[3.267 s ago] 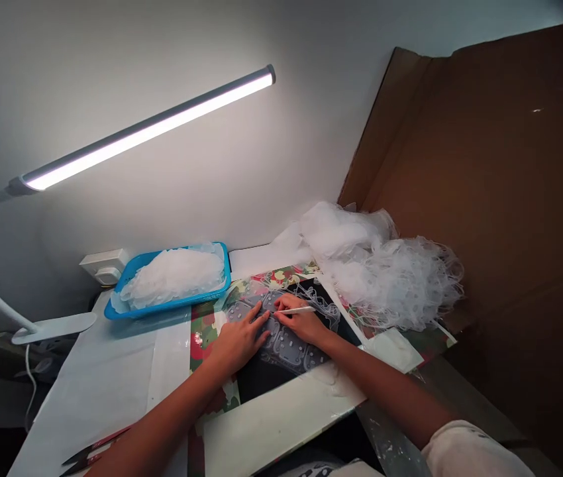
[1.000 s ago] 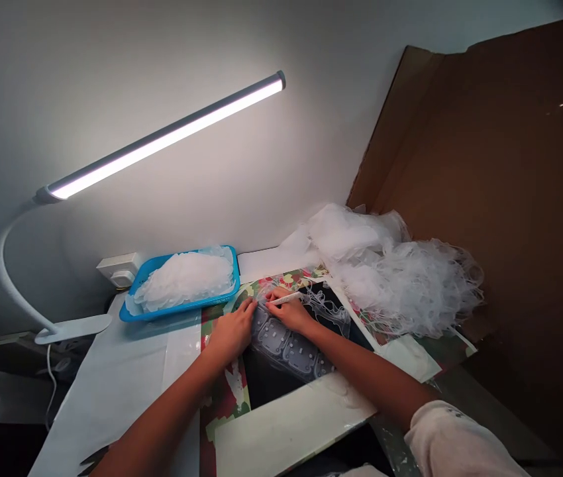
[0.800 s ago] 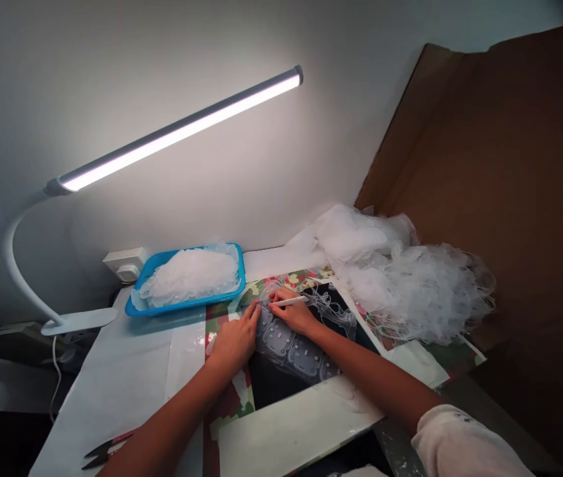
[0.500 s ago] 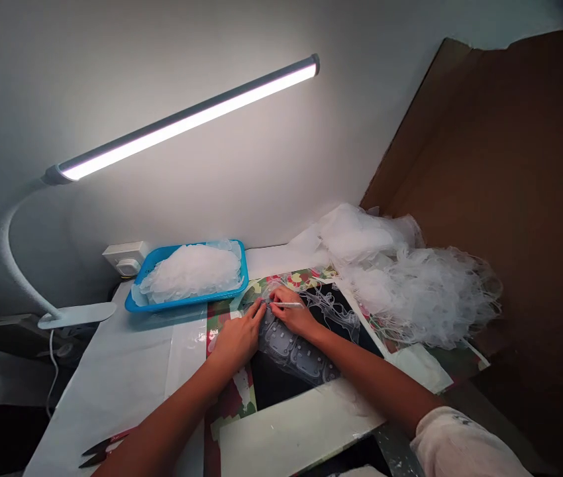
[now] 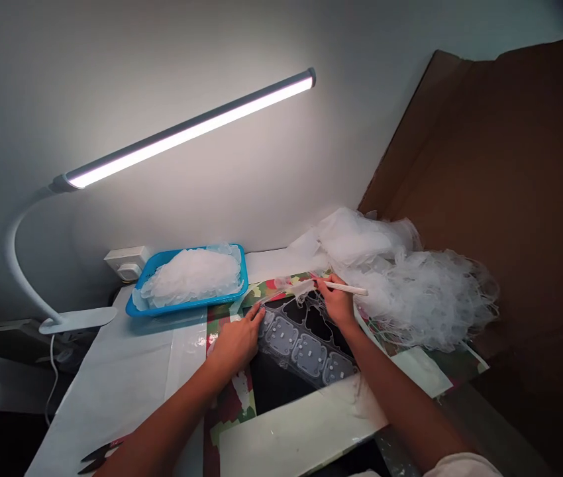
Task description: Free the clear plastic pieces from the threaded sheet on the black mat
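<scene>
A clear molded sheet [image 5: 310,354] with several rounded rectangular pieces lies on a black surface [image 5: 276,381]. My left hand [image 5: 236,341] has its fingers stretched out and presses on the left end of the sheet. My right hand [image 5: 337,303] is closed round a white pen-like tool [image 5: 348,287], whose handle points right; its tip is hard to make out. From the right fingertips a thin translucent strip [image 5: 301,289] stretches leftward toward my left fingers, lifted above the sheet. Whether the right fingers pinch the strip or the tool catches it, I cannot tell.
A blue tray [image 5: 137,306] heaped with translucent pieces stands behind my left hand. Tangled clear film scraps [image 5: 430,298] pile up at the right, before a cardboard panel [image 5: 500,185]. A lamp [image 5: 192,129] hangs overhead. Dark-bladed pliers or snips [image 5: 95,457] lie at front left.
My right hand has moved right and away from my left, drawing out the translucent strip and uncovering more of the molded sheet. My left hand stays almost in place.
</scene>
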{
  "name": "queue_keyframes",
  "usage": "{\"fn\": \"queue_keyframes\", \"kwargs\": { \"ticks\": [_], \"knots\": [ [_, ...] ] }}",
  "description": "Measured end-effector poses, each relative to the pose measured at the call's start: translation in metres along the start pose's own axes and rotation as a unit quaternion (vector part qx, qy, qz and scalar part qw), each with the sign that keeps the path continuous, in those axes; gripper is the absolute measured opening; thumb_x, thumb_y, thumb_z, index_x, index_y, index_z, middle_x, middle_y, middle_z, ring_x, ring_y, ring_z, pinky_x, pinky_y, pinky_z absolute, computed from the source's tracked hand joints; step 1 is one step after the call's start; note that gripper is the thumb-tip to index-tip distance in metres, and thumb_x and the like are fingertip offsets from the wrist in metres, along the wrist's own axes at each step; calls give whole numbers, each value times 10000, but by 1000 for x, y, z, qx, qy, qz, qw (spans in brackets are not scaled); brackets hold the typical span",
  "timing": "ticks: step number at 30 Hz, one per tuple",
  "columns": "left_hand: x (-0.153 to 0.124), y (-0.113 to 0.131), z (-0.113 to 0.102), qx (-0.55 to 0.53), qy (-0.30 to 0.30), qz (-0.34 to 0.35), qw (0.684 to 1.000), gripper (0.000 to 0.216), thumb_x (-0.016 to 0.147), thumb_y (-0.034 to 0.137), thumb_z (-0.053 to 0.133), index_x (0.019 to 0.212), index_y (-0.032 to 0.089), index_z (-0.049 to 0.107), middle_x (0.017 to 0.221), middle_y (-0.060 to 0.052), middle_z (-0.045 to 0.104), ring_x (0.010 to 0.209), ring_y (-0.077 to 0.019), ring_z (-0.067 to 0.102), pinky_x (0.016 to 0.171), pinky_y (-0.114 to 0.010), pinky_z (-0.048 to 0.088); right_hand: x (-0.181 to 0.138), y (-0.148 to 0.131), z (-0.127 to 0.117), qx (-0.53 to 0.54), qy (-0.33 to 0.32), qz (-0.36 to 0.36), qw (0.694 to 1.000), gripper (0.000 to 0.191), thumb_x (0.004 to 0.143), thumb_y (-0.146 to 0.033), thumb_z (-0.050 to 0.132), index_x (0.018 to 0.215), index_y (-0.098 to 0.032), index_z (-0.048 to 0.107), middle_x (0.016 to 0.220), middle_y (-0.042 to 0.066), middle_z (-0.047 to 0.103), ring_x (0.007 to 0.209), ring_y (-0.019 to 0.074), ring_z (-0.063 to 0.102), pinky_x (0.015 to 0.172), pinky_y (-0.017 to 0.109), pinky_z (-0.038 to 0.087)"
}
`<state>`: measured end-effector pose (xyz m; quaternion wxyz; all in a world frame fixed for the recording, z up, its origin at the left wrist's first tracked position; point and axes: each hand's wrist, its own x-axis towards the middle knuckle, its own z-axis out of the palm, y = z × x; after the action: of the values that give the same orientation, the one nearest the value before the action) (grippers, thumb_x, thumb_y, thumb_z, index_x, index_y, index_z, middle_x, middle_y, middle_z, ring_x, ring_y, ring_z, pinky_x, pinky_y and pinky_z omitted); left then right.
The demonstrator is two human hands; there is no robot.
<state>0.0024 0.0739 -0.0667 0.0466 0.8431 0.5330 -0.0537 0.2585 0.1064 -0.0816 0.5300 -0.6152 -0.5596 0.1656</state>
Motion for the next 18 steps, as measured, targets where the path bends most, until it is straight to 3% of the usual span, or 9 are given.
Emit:
{"fn": "queue_keyframes", "kwargs": {
  "ticks": [3,6,7,10,12,18],
  "knots": [
    [12,-4,-21,-74,-7,-12,997,551,759,91,480,1264,254,627,1355,-128,584,909,-283,686,739,-397,524,-5,-10,-14,75,-32,-2,997,287,874,-439,525,726,-193,520,919,59,703,849,178,616,785,283,459],
    [32,-5,-41,-201,-15,-17,979,359,858,244,458,1090,216,730,1048,-108,732,796,-227,670,692,-312,494,-23,-33,-11,100,-89,-21,991,261,885,-398,530,725,-191,530,1005,45,706,881,162,630,814,274,459],
    [38,-4,-44,-278,-29,-11,960,382,891,336,434,1065,189,740,968,-104,743,714,-200,646,641,-285,476,-29,-40,-9,95,-103,-25,990,250,889,-384,529,730,-191,543,1002,38,707,864,156,631,801,269,457],
    [52,0,-43,-515,-81,-10,854,618,865,597,412,923,89,759,733,-103,711,518,-146,518,502,-258,388,-43,-53,-3,84,-202,-43,975,213,880,-358,540,753,-193,582,958,21,710,794,144,625,745,259,452],
    [55,3,-34,-561,-74,-25,824,601,794,620,504,845,72,745,638,-73,659,489,-129,470,480,-248,343,-43,-54,1,103,-278,-48,954,203,866,-356,553,751,-192,585,960,17,707,793,144,621,729,254,451],
    [47,8,-19,-518,15,-35,854,391,647,458,672,854,131,731,625,17,580,570,-121,460,549,-234,308,-8,-41,20,200,-259,63,943,247,807,-401,595,707,-180,546,1015,38,680,871,151,593,751,252,442]
  ]
}}
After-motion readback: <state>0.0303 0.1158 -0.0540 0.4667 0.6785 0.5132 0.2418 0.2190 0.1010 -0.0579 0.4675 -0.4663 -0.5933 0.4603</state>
